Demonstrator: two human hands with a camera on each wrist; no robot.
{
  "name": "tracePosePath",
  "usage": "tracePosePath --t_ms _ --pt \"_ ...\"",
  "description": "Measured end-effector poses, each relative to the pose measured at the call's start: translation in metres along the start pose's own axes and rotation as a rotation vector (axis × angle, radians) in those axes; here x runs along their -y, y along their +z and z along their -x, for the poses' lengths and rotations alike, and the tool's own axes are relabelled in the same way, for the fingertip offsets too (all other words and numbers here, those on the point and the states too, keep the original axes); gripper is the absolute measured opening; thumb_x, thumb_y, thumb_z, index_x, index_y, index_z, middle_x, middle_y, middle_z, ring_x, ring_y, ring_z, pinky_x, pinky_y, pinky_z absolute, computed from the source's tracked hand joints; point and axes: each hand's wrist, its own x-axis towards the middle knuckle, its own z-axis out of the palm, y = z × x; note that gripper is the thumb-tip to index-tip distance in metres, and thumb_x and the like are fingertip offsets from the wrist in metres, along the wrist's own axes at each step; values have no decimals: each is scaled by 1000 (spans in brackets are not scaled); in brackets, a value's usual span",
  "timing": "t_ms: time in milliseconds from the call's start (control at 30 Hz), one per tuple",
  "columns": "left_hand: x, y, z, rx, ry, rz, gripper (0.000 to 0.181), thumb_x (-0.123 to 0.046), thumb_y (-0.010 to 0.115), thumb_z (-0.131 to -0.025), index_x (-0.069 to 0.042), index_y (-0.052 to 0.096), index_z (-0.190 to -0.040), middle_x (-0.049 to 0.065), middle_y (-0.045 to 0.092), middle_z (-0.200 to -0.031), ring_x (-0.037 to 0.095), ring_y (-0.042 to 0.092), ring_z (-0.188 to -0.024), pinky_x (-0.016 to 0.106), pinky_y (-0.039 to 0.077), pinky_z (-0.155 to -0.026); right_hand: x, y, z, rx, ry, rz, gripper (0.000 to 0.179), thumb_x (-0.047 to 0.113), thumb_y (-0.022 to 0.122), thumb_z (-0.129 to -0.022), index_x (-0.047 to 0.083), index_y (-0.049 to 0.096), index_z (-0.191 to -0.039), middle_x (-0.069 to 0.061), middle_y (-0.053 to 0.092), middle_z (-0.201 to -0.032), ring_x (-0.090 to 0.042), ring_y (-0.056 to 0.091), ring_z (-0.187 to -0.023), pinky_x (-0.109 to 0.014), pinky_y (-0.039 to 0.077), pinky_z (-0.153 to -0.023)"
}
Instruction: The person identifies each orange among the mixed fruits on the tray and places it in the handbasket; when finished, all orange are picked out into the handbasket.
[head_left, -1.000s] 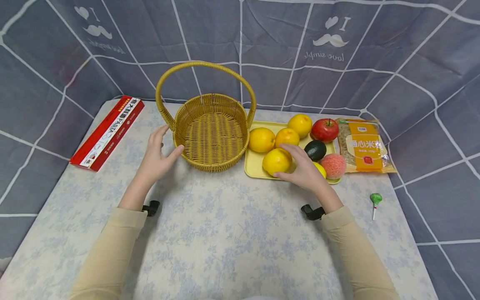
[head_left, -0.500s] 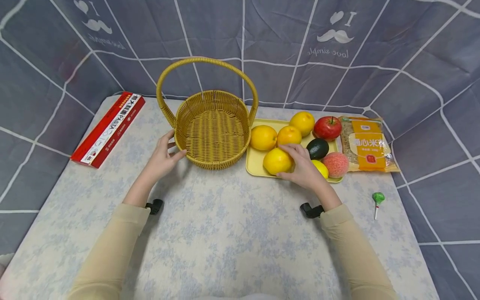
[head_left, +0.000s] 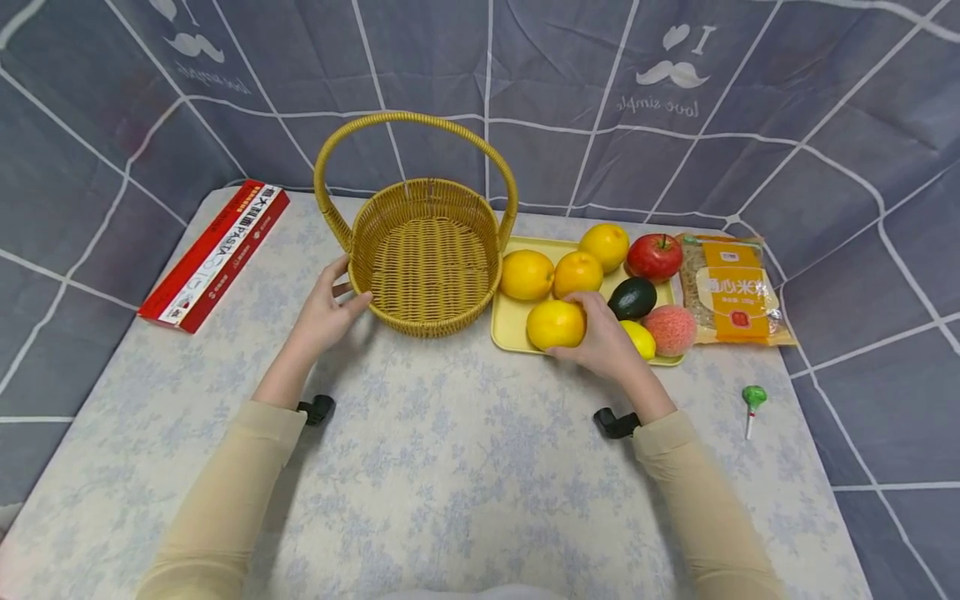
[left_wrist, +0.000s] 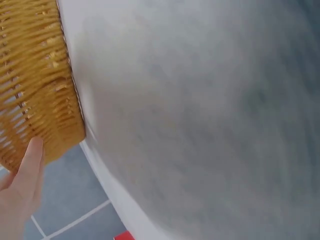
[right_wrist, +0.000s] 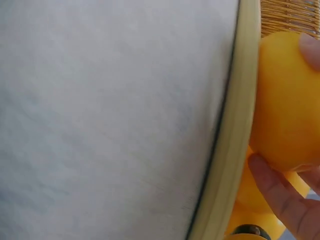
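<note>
Probably light and springy, the wicker basket (head_left: pixel 427 271) near the worktop's (head_left: pixel 465 467) back edge meets my left hand (head_left: pixel 322 317), fingers loosely straight; by the tray's (head_left: pixel 507 327) front-left corner my right hand (head_left: pixel 606 343) grips a yellow fruit (head_left: pixel 553 324) round its sides, likely firm but slick, an avocado (head_left: pixel 632 298) and lemon (head_left: pixel 639 338) crowding it.

I see two beige-sleeved arms (head_left: pixel 232 492) stretched forward, a small black device (head_left: pixel 615 423) at each wrist (head_left: pixel 654 402). The bare left grip (head_left: pixel 325 313), thumb and fingers parted, is at the left side of the round golden wicker basket (head_left: pixel 431 273); the right grip (head_left: pixel 607 342) curls to its right.
</note>
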Motion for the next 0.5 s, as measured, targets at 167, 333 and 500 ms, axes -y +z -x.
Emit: tracePosePath --t_ms 167,333,500 --pt "-1 1 -2 -27 -36 32 77 -19 55 -101 -22 6 -160 11 13 -165 37 28 -147 52 41 -111 1 6 2 -35 20 37 80 27 87 -71 4 44 -134 -19 44 -133 -35 45 -119 -54 43 -104" --pt "-1 1 -4 -42 -44 63 76 -16 55 -101 -20 7 -160 11 13 -165 35 29 -146 50 42 -111 7 5 3 -61 23 31 80 29 87 -71 4 45 -134 -19 45 -132 -35 46 -118 -54 43 -104" --pt "-1 1 -4 -43 -39 98 74 -14 54 -101 -17 8 -160 12 13 -164 34 30 -146 49 41 -112 24 -4 -2 -94 14 -48 81 31 87 -71 4 45 -134 -17 45 -134 -33 45 -121 -53 40 -107"
